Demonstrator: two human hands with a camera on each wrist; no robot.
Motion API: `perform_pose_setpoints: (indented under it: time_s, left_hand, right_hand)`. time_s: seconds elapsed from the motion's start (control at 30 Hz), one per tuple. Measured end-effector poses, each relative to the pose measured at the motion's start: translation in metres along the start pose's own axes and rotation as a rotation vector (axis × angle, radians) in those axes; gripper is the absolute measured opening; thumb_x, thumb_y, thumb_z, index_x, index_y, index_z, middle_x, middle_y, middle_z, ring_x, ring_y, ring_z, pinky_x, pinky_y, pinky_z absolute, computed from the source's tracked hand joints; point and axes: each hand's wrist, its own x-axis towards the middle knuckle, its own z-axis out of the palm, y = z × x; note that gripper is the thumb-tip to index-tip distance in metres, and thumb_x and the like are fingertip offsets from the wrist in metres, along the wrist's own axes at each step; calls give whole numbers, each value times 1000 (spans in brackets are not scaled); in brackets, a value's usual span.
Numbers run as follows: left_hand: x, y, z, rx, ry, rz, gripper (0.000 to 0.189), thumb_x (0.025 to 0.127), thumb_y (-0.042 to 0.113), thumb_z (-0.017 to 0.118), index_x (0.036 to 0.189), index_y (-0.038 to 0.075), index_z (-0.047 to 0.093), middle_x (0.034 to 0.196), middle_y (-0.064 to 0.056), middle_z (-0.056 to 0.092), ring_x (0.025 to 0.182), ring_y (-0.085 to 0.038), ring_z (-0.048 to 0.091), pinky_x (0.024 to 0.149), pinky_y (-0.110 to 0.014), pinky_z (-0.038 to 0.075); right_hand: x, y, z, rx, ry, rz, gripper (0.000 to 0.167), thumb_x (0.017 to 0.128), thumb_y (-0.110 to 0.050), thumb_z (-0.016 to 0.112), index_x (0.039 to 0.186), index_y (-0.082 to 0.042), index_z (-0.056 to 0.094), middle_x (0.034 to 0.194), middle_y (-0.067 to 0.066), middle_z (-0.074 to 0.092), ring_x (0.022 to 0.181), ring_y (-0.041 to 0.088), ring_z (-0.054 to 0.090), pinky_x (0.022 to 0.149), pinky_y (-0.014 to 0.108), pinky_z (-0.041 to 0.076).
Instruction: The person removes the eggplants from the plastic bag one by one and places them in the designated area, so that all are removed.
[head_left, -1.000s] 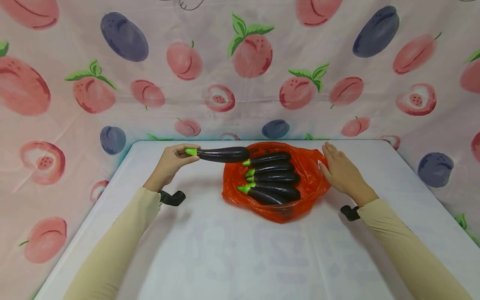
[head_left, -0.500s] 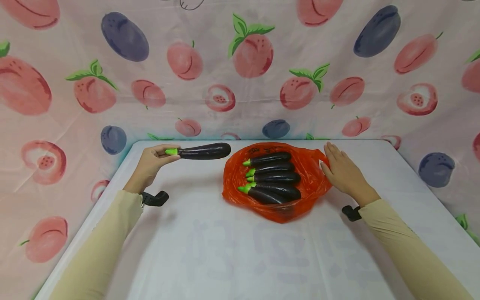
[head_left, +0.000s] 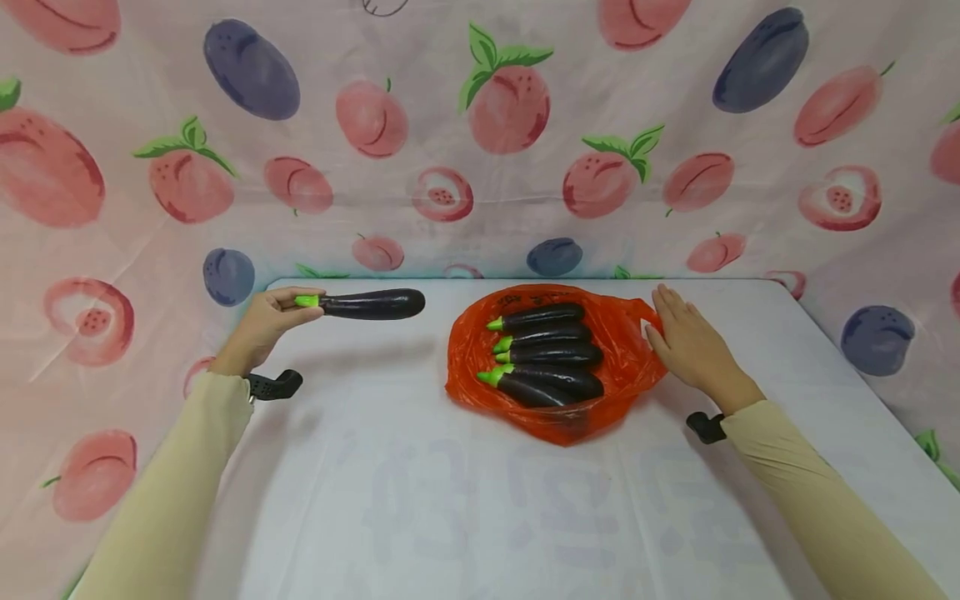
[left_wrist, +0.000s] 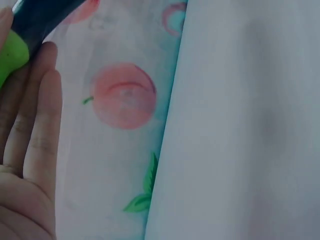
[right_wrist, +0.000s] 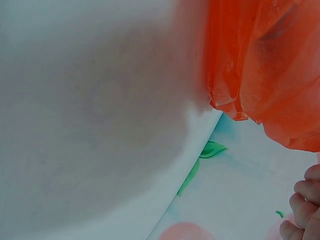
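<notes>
In the head view, my left hand (head_left: 266, 323) holds a dark purple eggplant (head_left: 375, 304) by its bright green stem end, pinched between thumb and fingers. The eggplant lies level above the table's far left part, its rounded end pointing right. The left wrist view shows only the green cap (left_wrist: 14, 56) and part of the dark body beside the fingers. An orange-red plastic bag (head_left: 468, 379) lies spread in the middle, with several eggplants (head_left: 551, 354) side by side on it, stems to the left. At the bag's right edge, my right hand (head_left: 693, 346) touches the handle with straight fingers.
A white table (head_left: 360, 500) runs back to a fruit-printed cloth (head_left: 450, 108) at the rear, which also covers the left side. Both wrists wear a small black camera mount (head_left: 276, 385). In the right wrist view, the bag's side (right_wrist: 280, 75) rises near the fingertips (right_wrist: 302, 210).
My left hand has carried the eggplant leftward, away from over the bag's left edge. The right hand and the bag with its eggplants have stayed in place.
</notes>
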Motion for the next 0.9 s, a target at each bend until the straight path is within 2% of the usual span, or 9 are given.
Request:
perform_pose_setpoints:
  time_s: [0.23, 0.43, 0.77, 0.9]
  left_hand:
    - [3, -8, -16, 87, -18, -89, 25, 86, 16, 69, 110, 24, 68, 89, 19, 66, 89, 3, 59, 79, -9, 46]
    - [5, -18, -22, 59, -15, -133, 25, 85, 16, 69, 107, 27, 68, 89, 18, 67, 89, 2, 60, 80, -10, 48]
    - [14, -41, -23, -177, -60, -152, 29, 89, -1, 60, 97, 24, 72, 90, 10, 70, 86, -2, 64, 81, -14, 52]
    - [13, -49, -22, -216, -61, -158, 29, 88, -2, 60, 94, 23, 73, 90, 9, 69, 83, -1, 64, 82, -16, 53]
  right_hand:
    - [0, 0, 0, -9, 4, 2, 63, 100, -26, 36, 145, 11, 14, 152, 30, 16, 141, 44, 15, 114, 58, 16]
    - [0, -1, -1, -12, 2, -2, 63, 100, -26, 37, 145, 12, 15, 152, 30, 16, 140, 45, 16, 113, 58, 16]
    - [1, 1, 2, -14, 9, -6, 63, 100, -26, 36, 145, 12, 15, 152, 30, 17, 140, 45, 16, 113, 59, 16]
    - [3, 1, 3, -10, 10, -9, 63, 100, -26, 37, 145, 12, 15, 152, 30, 16, 141, 45, 16, 113, 58, 16]
